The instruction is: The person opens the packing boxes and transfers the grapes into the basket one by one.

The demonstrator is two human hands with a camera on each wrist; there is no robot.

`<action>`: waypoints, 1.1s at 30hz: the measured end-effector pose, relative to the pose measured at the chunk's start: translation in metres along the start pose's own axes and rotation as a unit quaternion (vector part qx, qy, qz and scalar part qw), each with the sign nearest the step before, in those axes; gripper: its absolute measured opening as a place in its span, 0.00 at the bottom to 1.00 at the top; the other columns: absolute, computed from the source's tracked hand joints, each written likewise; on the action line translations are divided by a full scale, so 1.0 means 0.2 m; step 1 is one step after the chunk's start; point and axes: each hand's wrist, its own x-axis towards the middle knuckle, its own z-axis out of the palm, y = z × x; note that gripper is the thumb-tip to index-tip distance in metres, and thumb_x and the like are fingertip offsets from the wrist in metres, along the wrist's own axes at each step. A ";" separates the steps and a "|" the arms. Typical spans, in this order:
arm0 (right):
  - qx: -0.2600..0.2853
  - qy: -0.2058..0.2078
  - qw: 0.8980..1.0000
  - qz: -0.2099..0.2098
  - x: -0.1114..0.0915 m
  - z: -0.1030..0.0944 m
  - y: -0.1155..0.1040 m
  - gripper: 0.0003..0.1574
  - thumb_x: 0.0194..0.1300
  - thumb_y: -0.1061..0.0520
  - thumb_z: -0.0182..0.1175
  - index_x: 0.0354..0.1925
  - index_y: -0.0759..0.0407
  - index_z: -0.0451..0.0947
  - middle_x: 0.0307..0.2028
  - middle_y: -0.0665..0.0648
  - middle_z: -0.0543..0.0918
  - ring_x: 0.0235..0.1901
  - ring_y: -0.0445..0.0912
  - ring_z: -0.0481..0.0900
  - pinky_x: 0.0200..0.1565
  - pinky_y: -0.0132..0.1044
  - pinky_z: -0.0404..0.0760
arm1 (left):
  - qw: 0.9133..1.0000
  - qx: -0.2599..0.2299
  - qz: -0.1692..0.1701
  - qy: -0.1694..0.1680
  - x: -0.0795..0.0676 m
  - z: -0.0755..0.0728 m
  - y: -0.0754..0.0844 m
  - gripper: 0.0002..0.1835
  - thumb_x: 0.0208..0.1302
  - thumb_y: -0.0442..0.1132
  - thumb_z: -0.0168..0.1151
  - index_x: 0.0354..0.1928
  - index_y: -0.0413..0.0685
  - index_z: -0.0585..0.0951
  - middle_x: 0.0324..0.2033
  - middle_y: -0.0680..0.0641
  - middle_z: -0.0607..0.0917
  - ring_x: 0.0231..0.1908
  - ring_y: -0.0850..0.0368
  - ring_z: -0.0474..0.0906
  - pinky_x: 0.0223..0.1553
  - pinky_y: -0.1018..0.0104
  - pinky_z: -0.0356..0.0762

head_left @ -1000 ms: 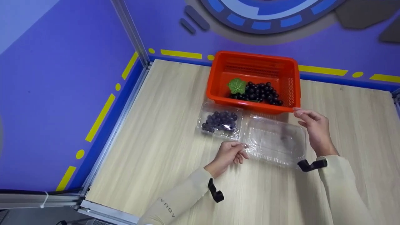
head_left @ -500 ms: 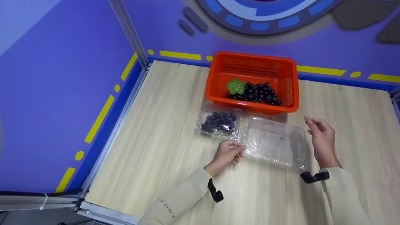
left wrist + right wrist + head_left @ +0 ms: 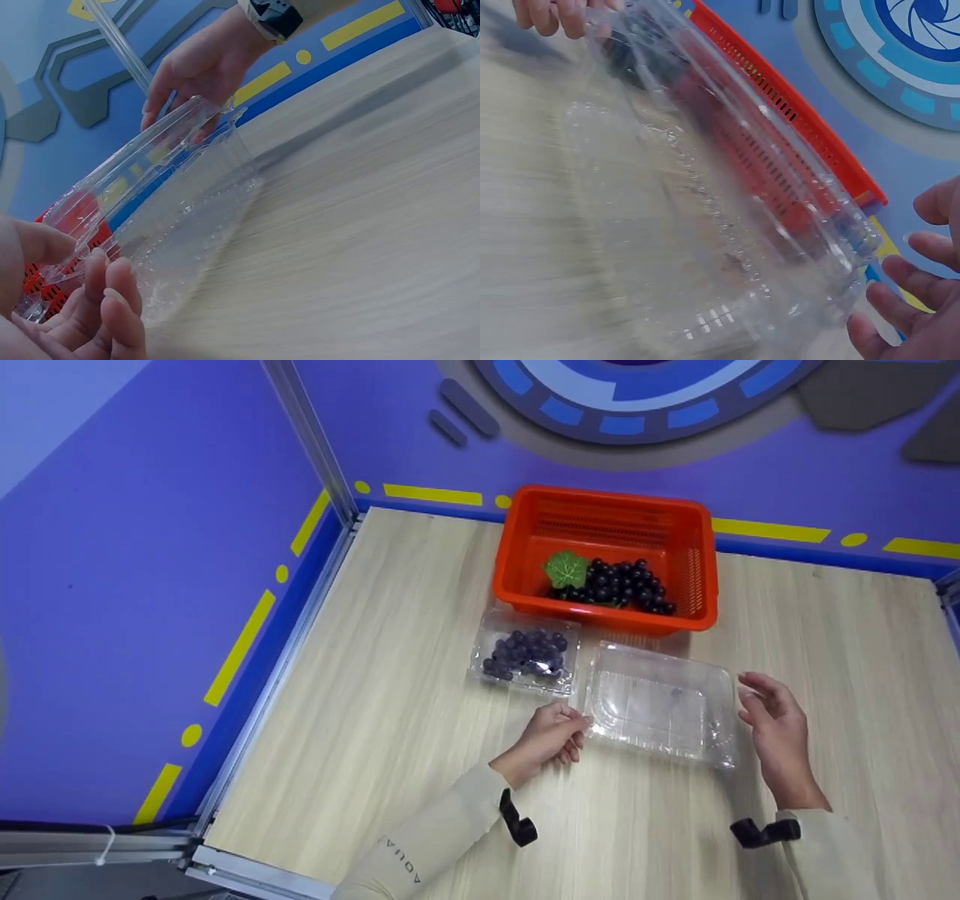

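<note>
A clear plastic clamshell box [image 3: 652,701] lies on the table in the head view, with no fruit seen in it. My left hand [image 3: 546,737] pinches its near left corner between thumb and forefinger; the left wrist view shows these fingers [image 3: 120,296] close up. Beside the box's right edge is my right hand [image 3: 776,731], fingers loosely bent and holding nothing. In the right wrist view, its spread fingers [image 3: 900,292] stand a little apart from the plastic. To the left sits a smaller clear box [image 3: 484,660] with dark grapes [image 3: 527,652] inside.
Behind both boxes stands a red basket [image 3: 604,619] holding a bunch of black grapes [image 3: 626,585] with a green leaf [image 3: 566,569]. The wooden table [image 3: 375,675] meets blue printed walls [image 3: 187,510] at the back and left.
My right hand has moved from the basket's near right corner towards me, along the box's right side. The left hand has stayed at the box's near left corner.
</note>
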 end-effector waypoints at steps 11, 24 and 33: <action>0.040 0.000 0.998 0.041 -0.15 -0.03 0.09 0.34 0.70 0.52 0.57 0.69 0.57 0.58 0.55 0.43 0.72 0.52 0.30 0.73 0.44 0.19 0.77 | 0.999 0.019 -0.015 -0.041 0.00 0.04 0.00 0.16 0.66 0.37 0.54 0.37 0.27 0.81 0.15 0.51 0.82 0.10 0.64 0.74 0.11 0.77 0.68; 0.062 0.005 0.993 0.104 -0.25 0.00 0.16 0.35 0.72 0.48 0.52 0.71 0.59 0.56 0.52 0.39 0.70 0.46 0.27 0.75 0.45 0.20 0.78 | 0.999 0.003 0.020 -0.032 0.01 0.05 -0.01 0.09 0.66 0.33 0.53 0.35 0.33 0.80 0.17 0.51 0.83 0.12 0.64 0.74 0.14 0.76 0.68; 0.103 0.019 0.988 0.110 -0.27 0.02 0.19 0.20 0.72 0.56 0.52 0.59 0.52 0.62 0.48 0.45 0.73 0.42 0.32 0.79 0.42 0.28 0.83 | 0.999 -0.004 0.039 0.007 0.02 0.07 -0.02 0.08 0.67 0.32 0.52 0.32 0.38 0.79 0.18 0.50 0.83 0.12 0.63 0.73 0.14 0.75 0.67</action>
